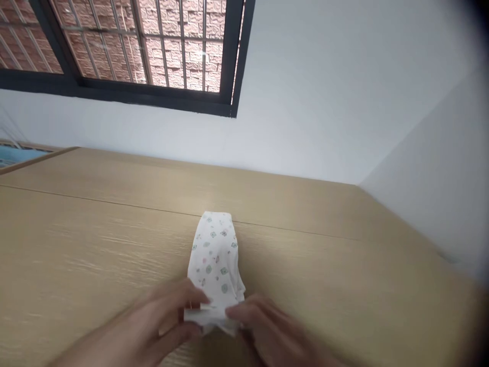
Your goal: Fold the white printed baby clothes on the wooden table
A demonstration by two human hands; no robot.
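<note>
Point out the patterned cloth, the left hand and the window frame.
Patterned cloth (214, 250): head view, its printed upper part.
Left hand (150, 317): head view, back of the hand.
Window frame (153, 96): head view, its lower bar.

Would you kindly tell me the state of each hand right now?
Left hand: at the cloth, thumb and fingers apart; too blurred to tell whether it holds.
Right hand: closed, holding the cloth's near end.
</note>
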